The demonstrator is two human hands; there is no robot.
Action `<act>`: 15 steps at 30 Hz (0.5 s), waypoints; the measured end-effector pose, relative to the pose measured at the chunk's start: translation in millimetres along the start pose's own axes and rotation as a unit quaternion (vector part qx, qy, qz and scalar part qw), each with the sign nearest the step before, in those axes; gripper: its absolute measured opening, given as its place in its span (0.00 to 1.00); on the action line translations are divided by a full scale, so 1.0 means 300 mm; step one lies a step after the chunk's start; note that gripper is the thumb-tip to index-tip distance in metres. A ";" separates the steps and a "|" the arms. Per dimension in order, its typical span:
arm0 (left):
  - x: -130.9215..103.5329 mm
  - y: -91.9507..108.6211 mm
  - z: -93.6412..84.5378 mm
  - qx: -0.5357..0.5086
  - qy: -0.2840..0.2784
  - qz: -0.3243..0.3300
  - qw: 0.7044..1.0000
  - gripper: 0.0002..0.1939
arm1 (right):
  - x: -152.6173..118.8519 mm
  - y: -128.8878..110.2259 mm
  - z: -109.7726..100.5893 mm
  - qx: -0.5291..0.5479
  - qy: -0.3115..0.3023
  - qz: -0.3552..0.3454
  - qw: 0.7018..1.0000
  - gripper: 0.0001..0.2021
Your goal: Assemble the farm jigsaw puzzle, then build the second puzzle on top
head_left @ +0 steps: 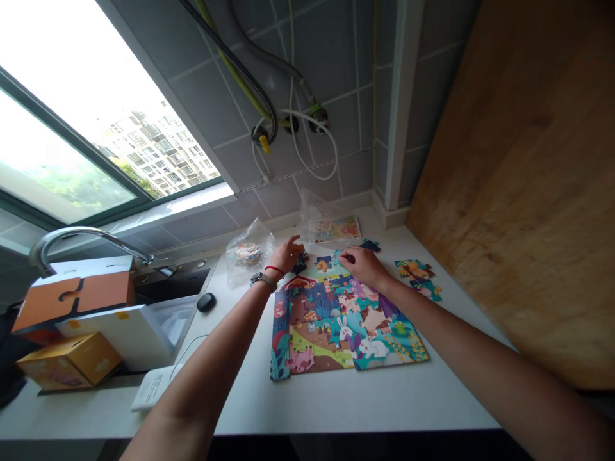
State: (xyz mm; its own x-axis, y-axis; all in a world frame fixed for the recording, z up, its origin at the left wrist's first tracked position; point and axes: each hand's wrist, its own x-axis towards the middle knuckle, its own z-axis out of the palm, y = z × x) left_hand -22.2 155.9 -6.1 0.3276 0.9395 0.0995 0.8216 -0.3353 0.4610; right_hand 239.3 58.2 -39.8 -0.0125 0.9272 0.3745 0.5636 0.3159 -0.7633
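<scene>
A partly joined jigsaw puzzle [321,326] with rabbits, a pig and plants lies on the white counter. At its upper left edge is my left hand [287,254], fingers bent and apart, beside some dark loose pieces [300,263]. My right hand [361,264] is over the puzzle's top edge, thumb and fingers pinched at a teal piece [337,257]. An orange and blue piece [323,264] lies between the hands. More loose pieces [416,269] sit to the right of the puzzle, and a dark one [369,245] is behind my right hand.
Behind the hands are a clear bag of pieces [247,253] and a picture card [339,228] partly under clear plastic. A black oval object [206,302], a white device [156,388], boxes [72,362], and a sink with a faucet [91,232] are at left. A wooden panel [528,192] stands right.
</scene>
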 end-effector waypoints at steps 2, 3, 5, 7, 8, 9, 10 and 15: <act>0.002 -0.004 -0.015 0.012 0.005 -0.005 1.000 0.18 | -0.001 0.001 0.001 0.001 -0.002 -0.001 1.000 0.08; 0.002 -0.007 -0.021 0.017 0.007 -0.008 1.000 0.14 | -0.001 0.001 0.002 0.001 -0.004 -0.002 1.000 0.08; -0.001 -0.014 -0.030 0.026 0.005 -0.014 1.000 0.10 | -0.001 0.003 0.004 0.002 -0.005 -0.003 1.000 0.08; -0.002 -0.019 -0.037 0.029 -0.001 -0.015 0.999 0.14 | -0.002 0.006 0.006 0.003 -0.006 -0.004 1.000 0.08; -0.003 -0.021 -0.041 0.029 -0.005 -0.013 0.999 0.16 | -0.001 0.007 0.007 0.003 -0.006 -0.004 1.000 0.08; -0.004 -0.022 -0.045 0.029 -0.009 -0.010 0.999 0.18 | -0.001 0.008 0.008 0.003 -0.005 -0.005 1.000 0.08; -0.005 -0.022 -0.049 0.029 -0.013 -0.004 0.999 0.19 | -0.001 0.008 0.009 0.003 -0.005 -0.005 1.000 0.08; -0.023 -0.009 -0.047 0.037 -0.064 0.057 0.996 0.16 | 0.001 0.002 0.006 0.004 -0.007 -0.006 1.000 0.09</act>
State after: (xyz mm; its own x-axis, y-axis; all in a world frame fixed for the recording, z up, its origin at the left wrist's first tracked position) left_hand -33.3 151.4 4.5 0.4735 0.8802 0.0318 0.8066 -0.4479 0.3858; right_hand 238.3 59.0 -41.1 -0.0304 0.9260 0.3764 0.5562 0.3286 -0.7633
